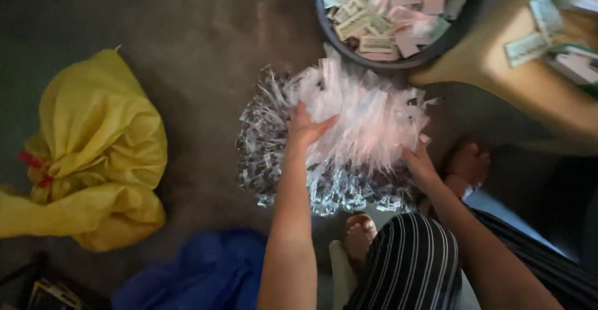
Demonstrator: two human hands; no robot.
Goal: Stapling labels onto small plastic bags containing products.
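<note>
head view, looking down at floor. both hands in a heap of clear plastic packets (367, 114) lying on the dark floor (205, 54), centre of view, just near of a dark round tub (464, 26).
left hand (305, 126): fingers spread flat on the left part of the heap, pressing on it; grip open, nothing clasped.
right hand (418, 163): at the right near edge of the heap, fingers tucked into the packets; grip closed on a bunch of them as far as can be seen, fingertips hidden.
tub holds flat paper packets, pale pink and cream.
wooden desk (529, 85) at far right.
yellow bag (99, 154) at left, well apart from the heap. blue bag (199, 272) near left. bare feet show near the heap's near edge.
</note>
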